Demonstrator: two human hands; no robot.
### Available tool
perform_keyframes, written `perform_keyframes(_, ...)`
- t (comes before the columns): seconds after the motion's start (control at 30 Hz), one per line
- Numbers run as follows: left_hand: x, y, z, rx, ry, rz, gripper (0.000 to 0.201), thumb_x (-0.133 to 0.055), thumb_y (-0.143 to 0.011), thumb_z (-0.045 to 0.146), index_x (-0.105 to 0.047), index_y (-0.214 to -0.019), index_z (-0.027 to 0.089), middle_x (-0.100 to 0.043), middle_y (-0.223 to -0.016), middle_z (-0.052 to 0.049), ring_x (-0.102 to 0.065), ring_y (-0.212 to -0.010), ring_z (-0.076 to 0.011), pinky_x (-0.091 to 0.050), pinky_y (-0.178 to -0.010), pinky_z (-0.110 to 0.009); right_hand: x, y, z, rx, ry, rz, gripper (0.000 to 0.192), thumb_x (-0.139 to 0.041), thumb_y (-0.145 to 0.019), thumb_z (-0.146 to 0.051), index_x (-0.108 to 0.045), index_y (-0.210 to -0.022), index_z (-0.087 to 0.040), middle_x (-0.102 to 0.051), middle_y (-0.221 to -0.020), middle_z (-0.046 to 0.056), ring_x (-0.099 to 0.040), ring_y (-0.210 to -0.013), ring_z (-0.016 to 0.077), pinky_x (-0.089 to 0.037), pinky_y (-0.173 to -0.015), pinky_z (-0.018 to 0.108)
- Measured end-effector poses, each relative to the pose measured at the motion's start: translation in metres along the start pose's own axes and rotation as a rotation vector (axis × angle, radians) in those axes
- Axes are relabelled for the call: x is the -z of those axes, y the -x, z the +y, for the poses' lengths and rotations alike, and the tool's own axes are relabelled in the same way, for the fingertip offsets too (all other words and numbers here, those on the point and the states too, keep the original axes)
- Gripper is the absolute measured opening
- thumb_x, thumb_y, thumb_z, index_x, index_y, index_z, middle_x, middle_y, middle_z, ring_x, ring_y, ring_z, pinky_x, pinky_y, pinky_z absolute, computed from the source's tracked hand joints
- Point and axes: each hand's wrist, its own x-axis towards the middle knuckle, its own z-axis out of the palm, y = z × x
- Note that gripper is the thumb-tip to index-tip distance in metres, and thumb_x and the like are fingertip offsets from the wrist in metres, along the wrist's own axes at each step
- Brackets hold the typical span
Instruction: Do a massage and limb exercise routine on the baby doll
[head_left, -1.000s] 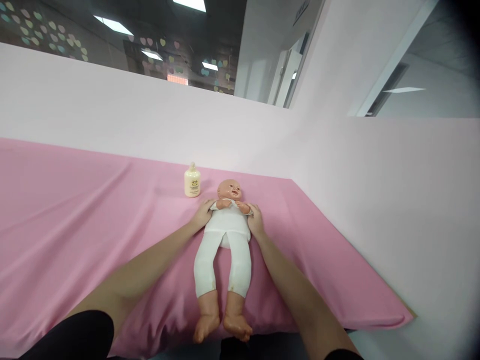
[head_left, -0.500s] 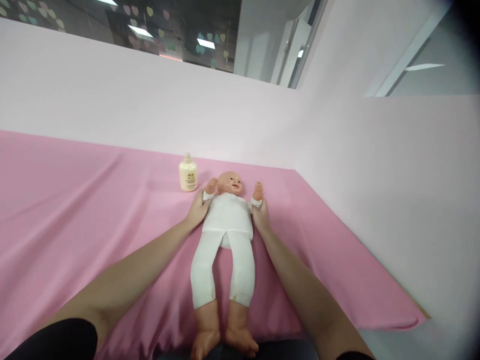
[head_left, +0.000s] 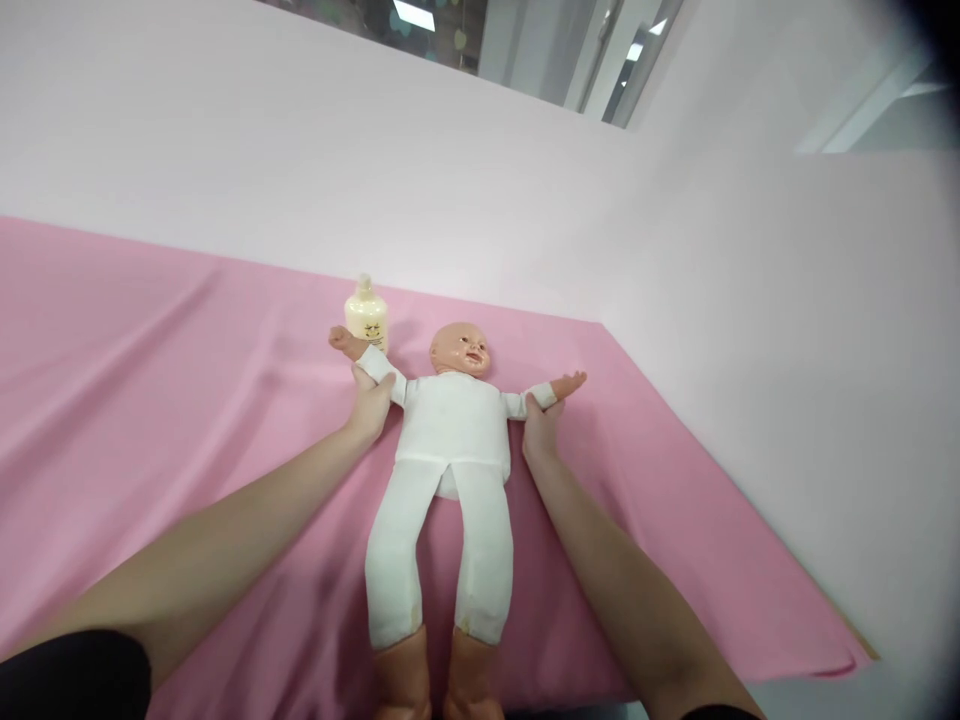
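A baby doll [head_left: 454, 430] in a white cloth body lies on its back on the pink sheet [head_left: 225, 400], head away from me and feet at the near edge. Both its arms stretch out sideways. My left hand [head_left: 371, 400] is closed around the doll's arm on the left, thumb across the white sleeve. On the other side, my right hand [head_left: 541, 425] grips the doll's other arm near the wrist. Behind the doll's fist on the left stands a cream-coloured pump bottle [head_left: 367, 312], partly covered by that fist and arm.
A white wall [head_left: 450, 190] runs along the back of the sheet-covered surface, and another wall [head_left: 787, 350] rises on the right. Windows [head_left: 540, 50] are set above. Folds run through the sheet on the left.
My hands have moved apart, spreading the doll's arms from beside its head out to the sides. The view has tilted downward a little.
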Motion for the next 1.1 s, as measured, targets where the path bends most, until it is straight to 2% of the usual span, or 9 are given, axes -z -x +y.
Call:
perform_keyframes(0.07,0.0,0.003,0.006,-0.103,-0.098,-0.071,0.058,-0.055,-0.089,0.019,-0.04,-0.144,0.03,-0.06,-0.135,-0.008,-0.057,-0.13,-0.0224,-0.05,-0.112,-0.042,-0.002,0.005,-0.012,-0.068,-0.01,-0.053,0.073,-0.057,-0.084,-0.029,-0.037,-0.154,-0.022,-0.051,-0.154,0.015,-0.055,-0.138,0.0275,-0.046,-0.116,0.052)
perform_keyframes(0.13,-0.001,0.007,0.013,-0.206,-0.204,-0.176,0.058,-0.055,-0.087,0.015,-0.049,-0.143,0.027,-0.061,-0.137,-0.008,-0.054,-0.135,-0.0249,-0.043,-0.12,-0.047,-0.005,0.009,-0.021,-0.072,-0.02,-0.149,0.064,-0.053,-0.079,-0.022,-0.053,-0.143,-0.02,-0.063,-0.141,0.013,-0.062,-0.126,0.0268,-0.048,-0.113,0.051)
perform_keyframes(0.27,-0.003,0.014,0.023,-0.347,-0.401,-0.408,0.056,-0.047,-0.081,0.006,-0.068,-0.129,0.023,-0.064,-0.133,-0.007,-0.056,-0.131,-0.0251,-0.039,-0.122,-0.047,-0.008,0.013,-0.029,0.029,0.042,-0.239,0.058,-0.046,-0.072,-0.012,-0.07,-0.123,-0.023,-0.069,-0.128,0.007,-0.062,-0.124,0.0248,-0.045,-0.116,0.049)
perform_keyframes(0.37,-0.004,0.014,0.024,-0.385,-0.45,-0.475,0.06,-0.042,-0.079,0.002,-0.071,-0.127,0.023,-0.063,-0.13,-0.008,-0.058,-0.127,-0.0228,-0.042,-0.12,-0.043,-0.009,0.014,-0.03,0.127,0.059,-0.323,0.058,-0.043,-0.067,-0.009,-0.075,-0.113,-0.024,-0.071,-0.12,0.006,-0.062,-0.121,0.0233,-0.045,-0.116,0.046)
perform_keyframes(0.47,-0.005,0.013,0.023,-0.409,-0.459,-0.465,0.062,-0.042,-0.076,0.0,-0.071,-0.126,0.022,-0.063,-0.129,-0.007,-0.058,-0.127,-0.0224,-0.043,-0.119,-0.042,-0.009,0.014,-0.031,0.138,0.047,-0.334,0.058,-0.043,-0.068,-0.009,-0.074,-0.114,-0.025,-0.071,-0.12,0.005,-0.063,-0.12,0.0227,-0.045,-0.116,0.045)
perform_keyframes(0.6,-0.005,0.015,0.025,-0.41,-0.447,-0.426,0.054,-0.047,-0.081,0.006,-0.067,-0.128,0.022,-0.065,-0.128,-0.007,-0.058,-0.126,-0.0247,-0.043,-0.119,-0.046,-0.01,0.012,-0.027,0.032,0.027,-0.283,0.055,-0.048,-0.072,-0.013,-0.069,-0.122,-0.024,-0.07,-0.127,0.006,-0.062,-0.122,0.024,-0.046,-0.115,0.047)
perform_keyframes(0.8,-0.007,0.016,0.025,-0.252,-0.313,-0.262,0.049,-0.057,-0.089,0.021,-0.05,-0.138,0.02,-0.058,-0.141,-0.012,-0.052,-0.135,-0.0284,-0.037,-0.122,-0.049,-0.009,0.006,-0.008,-0.107,-0.034,-0.201,0.05,-0.05,-0.082,-0.025,-0.055,-0.131,-0.023,-0.068,-0.119,0.009,-0.065,-0.108,0.0261,-0.056,-0.098,0.049)
perform_keyframes(1.0,-0.003,0.01,0.015,-0.145,-0.19,-0.193,0.038,-0.058,-0.091,0.028,-0.047,-0.127,0.022,-0.062,-0.116,-0.007,-0.062,-0.111,-0.0227,-0.05,-0.109,-0.043,-0.005,-0.001,-0.006,-0.143,-0.081,-0.119,0.067,-0.053,-0.084,-0.029,-0.035,-0.148,-0.026,-0.053,-0.145,0.012,-0.055,-0.131,0.0273,-0.052,-0.105,0.047)
perform_keyframes(1.1,-0.002,0.009,0.013,-0.128,-0.198,-0.165,0.035,-0.059,-0.092,0.031,-0.046,-0.124,0.024,-0.06,-0.114,-0.005,-0.061,-0.108,-0.0212,-0.051,-0.107,-0.041,-0.005,0.001,-0.008,-0.209,-0.07,-0.107,0.066,-0.054,-0.086,-0.034,-0.034,-0.148,-0.022,-0.051,-0.146,0.015,-0.054,-0.133,0.0273,-0.051,-0.106,0.045)
